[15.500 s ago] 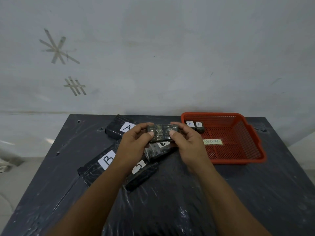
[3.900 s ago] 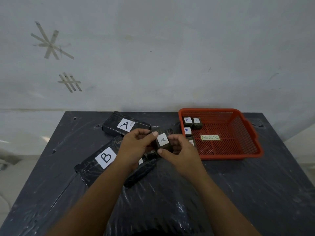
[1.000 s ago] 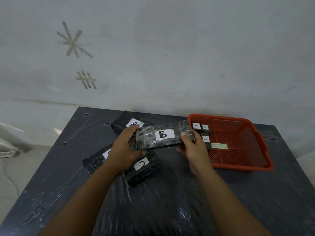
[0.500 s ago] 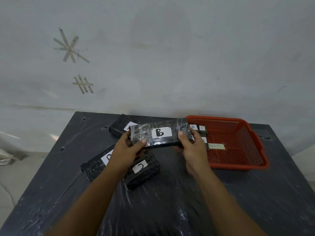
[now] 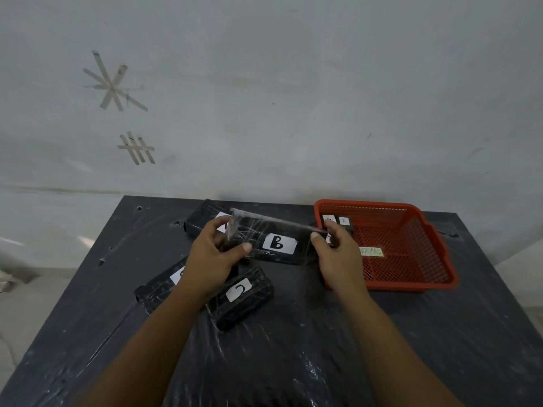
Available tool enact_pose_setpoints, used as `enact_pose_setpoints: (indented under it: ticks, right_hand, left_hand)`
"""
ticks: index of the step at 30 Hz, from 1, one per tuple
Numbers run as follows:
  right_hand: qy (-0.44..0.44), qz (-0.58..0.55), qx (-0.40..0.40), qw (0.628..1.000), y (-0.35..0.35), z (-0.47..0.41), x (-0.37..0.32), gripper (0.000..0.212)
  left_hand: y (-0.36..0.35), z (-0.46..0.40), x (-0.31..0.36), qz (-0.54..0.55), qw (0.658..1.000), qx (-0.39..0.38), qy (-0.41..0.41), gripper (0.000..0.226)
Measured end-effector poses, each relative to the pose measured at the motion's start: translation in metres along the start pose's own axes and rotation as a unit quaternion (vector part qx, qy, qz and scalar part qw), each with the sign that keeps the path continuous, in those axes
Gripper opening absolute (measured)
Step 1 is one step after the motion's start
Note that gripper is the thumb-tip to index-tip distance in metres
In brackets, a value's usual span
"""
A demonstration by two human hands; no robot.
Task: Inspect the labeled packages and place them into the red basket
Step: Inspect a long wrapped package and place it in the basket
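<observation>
Above the table's [image 5: 293, 362] middle we grip the B package [image 5: 264, 245] endwise, left hand [image 5: 210, 259], right hand [image 5: 340, 259]; the red basket [image 5: 411, 284] lies just beyond our right.

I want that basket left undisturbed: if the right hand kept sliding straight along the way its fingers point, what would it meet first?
Probably the small labeled packages at the red basket's far left corner. The right hand grips the B package's end, fingers pointing up and away just above them, though depth is unclear.
</observation>
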State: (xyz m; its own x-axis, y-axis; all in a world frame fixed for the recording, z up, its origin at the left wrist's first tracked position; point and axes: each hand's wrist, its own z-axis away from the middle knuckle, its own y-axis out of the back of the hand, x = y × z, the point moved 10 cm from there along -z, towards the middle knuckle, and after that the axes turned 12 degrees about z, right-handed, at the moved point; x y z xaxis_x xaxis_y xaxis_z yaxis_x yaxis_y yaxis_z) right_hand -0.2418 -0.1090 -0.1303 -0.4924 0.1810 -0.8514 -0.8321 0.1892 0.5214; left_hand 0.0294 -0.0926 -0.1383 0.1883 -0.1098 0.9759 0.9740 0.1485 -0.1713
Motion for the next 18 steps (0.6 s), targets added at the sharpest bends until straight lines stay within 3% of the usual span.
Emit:
enact_pose_setpoints:
  ticks: [4,10,18]
  right_hand:
    - [0.069,0.079,-0.026,0.994,-0.008,0.008,-0.018,0.048]
    - [0.128,0.076,-0.134,0.980,-0.035,0.021,-0.038,0.051]
    - [0.158,0.057,-0.173,0.970,-0.041,0.027,-0.048,0.054]
  left_hand:
    - [-0.003,0.000,0.001,-0.012,1.000,-0.007,0.010,0.076]
    - [-0.011,0.003,0.002,-0.028,0.999,-0.016,0.012,0.083]
    - [-0.024,0.010,0.015,-0.096,0.994,-0.053,-0.020,0.092]
